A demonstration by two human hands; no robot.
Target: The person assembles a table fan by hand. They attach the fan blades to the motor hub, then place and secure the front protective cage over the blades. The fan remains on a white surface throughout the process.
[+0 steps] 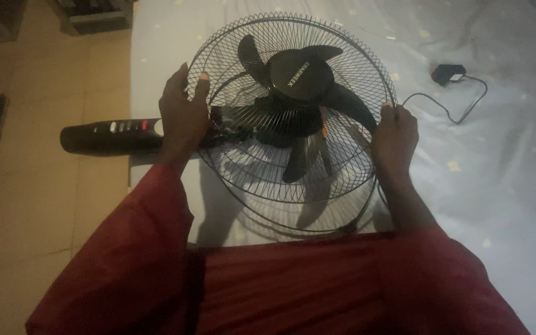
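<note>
Subject: a round front grille [317, 56] of thin black wire, with fine radial spokes crossed by concentric rings, held tilted over a pale sheet [497, 161] dotted with small yellow marks. Both hands are well apart and clamped on the grille's outer ring. The left hand [183, 115] grips at about 9 o'clock, fingers hooked over the wire. The right hand [394, 138] is closed on the rim at about 3 o'clock.

Behind the wire sit dark, smooth, curved plastic blades [342, 102] around a glossy round black hub cap [299, 74]. A second wire guard [280, 205] shows below, towards 6 o'clock.

At 9 o'clock beyond the left hand, a black oblong control housing [103, 136] carries a row of small buttons. At 2 o'clock a small black plug adapter [448, 73] lies on the sheet with its thin cord looped. Both sleeves [131, 260] are dark red cloth.
</note>
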